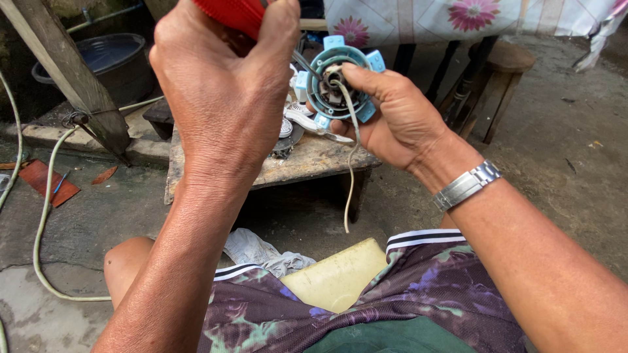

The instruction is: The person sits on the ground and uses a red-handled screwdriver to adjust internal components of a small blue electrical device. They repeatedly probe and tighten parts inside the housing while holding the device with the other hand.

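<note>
View from a head cam, looking down at a seated person's lap & two bare hands, outdoors on rough grey concrete ground (562,163) w/ cracks and grit. Largest up close: patterned shorts (418,301), shiny fabric in purple/green w/ white-and-black striped hems, one bare knee at left. Between the legs sits a pale yellow plastic container (337,278), smooth, flat-sided w/ rounded corners, and a crumpled grey rag (255,252) just beside it. Ahead is a low wooden bench (307,160), weathered plank top, rough and stained, w/ small white parts lying on it. Behind, a floral cloth (458,16), white w/ pink flowers, hangs over dark legs; a round wooden stool (500,72) stands at right; a dark round basin (111,55) sits back left, near a leaning wood beam. A pale hose (42,222) curves over the ground at left. The left hand (229,98) is raised close to the cam, back of hand showing, fingers closed tight round a red ribbed screwdriver handle (229,13); its thin metal shaft (306,65) angles down into the part. The right hand (399,121), a brushed-metal link watch (466,185) on the wrist, is clamped on a small round light-blue plastic motor housing (340,82), held up above the bench: ring-shaped w/ squarish tabs round the rim, dark metal core in the middle. A thin off-white cord (352,176) hangs limp from its centre, dangling past the bench edge.
</note>
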